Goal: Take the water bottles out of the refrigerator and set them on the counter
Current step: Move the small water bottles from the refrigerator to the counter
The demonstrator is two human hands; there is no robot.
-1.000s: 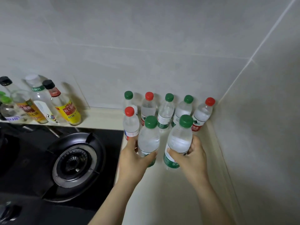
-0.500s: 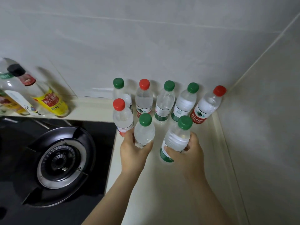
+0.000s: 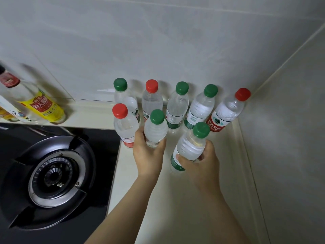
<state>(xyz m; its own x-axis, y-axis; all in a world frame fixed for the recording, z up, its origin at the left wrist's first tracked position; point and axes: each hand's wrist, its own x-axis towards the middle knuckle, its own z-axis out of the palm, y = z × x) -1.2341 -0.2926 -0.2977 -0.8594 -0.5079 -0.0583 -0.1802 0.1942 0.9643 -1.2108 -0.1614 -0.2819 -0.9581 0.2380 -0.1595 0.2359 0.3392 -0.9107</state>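
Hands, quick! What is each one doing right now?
Left hand: gripping the middle green-capped bottle.
Right hand: gripping the nearest green-capped bottle, which is tilted.

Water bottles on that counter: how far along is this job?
Done: six bottles stand on the counter, a back row of five along the wall and a red-capped bottle in front. In hand: the left hand grips one green-capped bottle, the right hand a tilted green-capped bottle. Left: releasing them; the refrigerator is out of view, so any more cannot be told.
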